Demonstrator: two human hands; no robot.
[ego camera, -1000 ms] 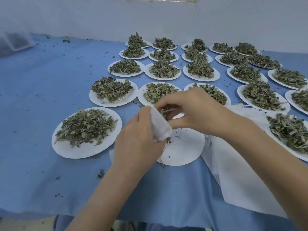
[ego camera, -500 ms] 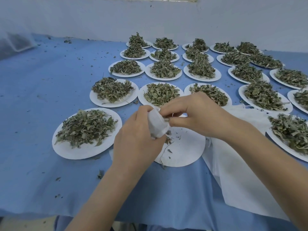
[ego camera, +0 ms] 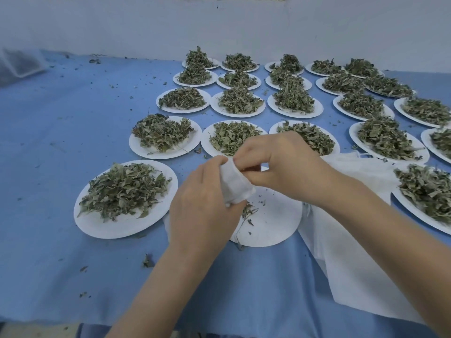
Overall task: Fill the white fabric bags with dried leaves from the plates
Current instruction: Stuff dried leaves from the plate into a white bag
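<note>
right hands [ego camera: 280, 167] fingers now pinch shut the leaf-filled bag [ego camera: 235, 184] gripped by left hands [ego camera: 202, 206].

Two bare forearms came up from the bottom edge, no sleeve showing on either one. The left hand [ego camera: 205, 203] wore no glove, ring or band, and neither did the right hand [ego camera: 285, 167]. Both wrists were plain, no watch or strap. Nails were too small and blurred to tell. Nothing above the forearms was in shot.

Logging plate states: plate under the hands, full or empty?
Nearly empty: the plate shows bare white with only a few leaf scraps.
</note>
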